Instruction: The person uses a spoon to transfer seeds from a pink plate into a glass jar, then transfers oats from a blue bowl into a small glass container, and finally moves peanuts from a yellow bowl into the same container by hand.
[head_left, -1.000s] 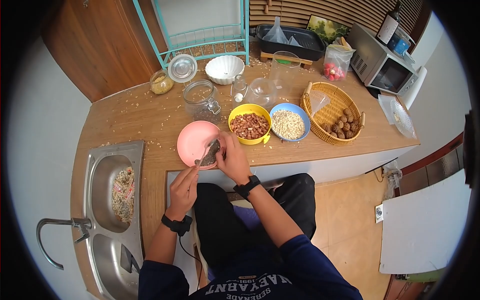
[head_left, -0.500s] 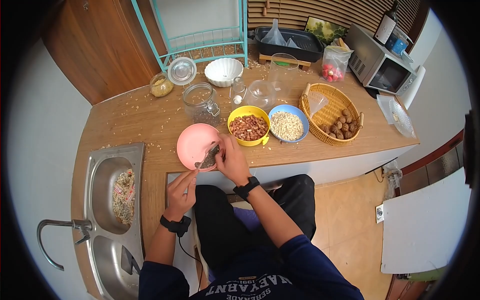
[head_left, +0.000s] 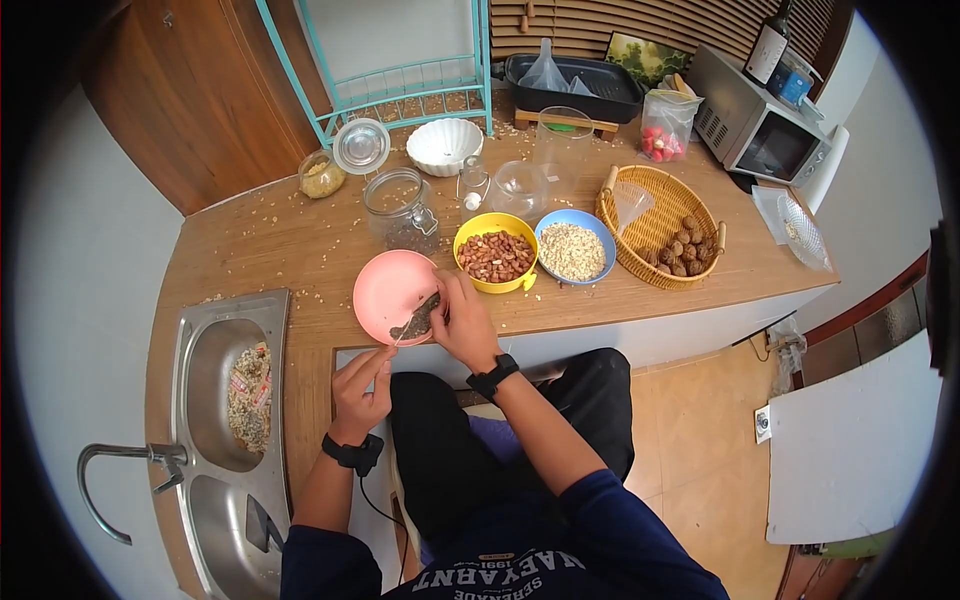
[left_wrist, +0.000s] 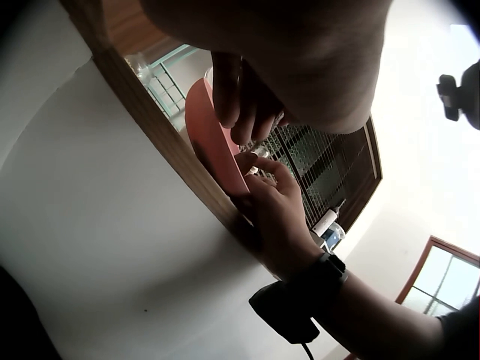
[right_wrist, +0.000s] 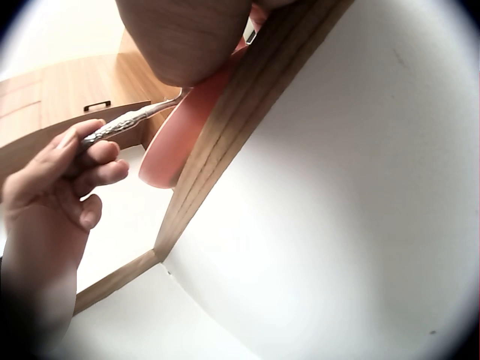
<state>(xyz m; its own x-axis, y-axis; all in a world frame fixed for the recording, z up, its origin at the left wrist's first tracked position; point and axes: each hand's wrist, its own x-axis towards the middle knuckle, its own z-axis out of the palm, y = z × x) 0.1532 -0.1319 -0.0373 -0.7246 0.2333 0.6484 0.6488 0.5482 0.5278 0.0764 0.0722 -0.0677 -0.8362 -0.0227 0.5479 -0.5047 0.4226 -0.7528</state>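
In the head view a pink bowl (head_left: 383,285) stands at the counter's front edge, with small dark seeds (head_left: 408,328) gathered on its near right side. My left hand (head_left: 362,392) pinches the patterned metal handle of a spoon (right_wrist: 124,122), which reaches over the bowl's near rim to the seeds. My right hand (head_left: 466,322) is at the bowl's right side, thumb and fingers bent over the rim. A dark shape shows between those fingers, but I cannot tell whether they hold it. In the left wrist view the right hand's fingers are right at the bowl's rim.
Behind the bowl is a clip-top glass jar (head_left: 398,190). To its right are a yellow bowl (head_left: 525,284) of reddish nuts, a blue bowl (head_left: 607,250) of oats and a wicker basket (head_left: 640,200) with walnuts. A steel sink (head_left: 205,390) lies left; loose flakes are scattered on the counter.
The spoon has drawn back slightly towards me, and my left hand sits a little lower in view. My right hand stays at the bowl's right rim. The head view has shifted slightly.
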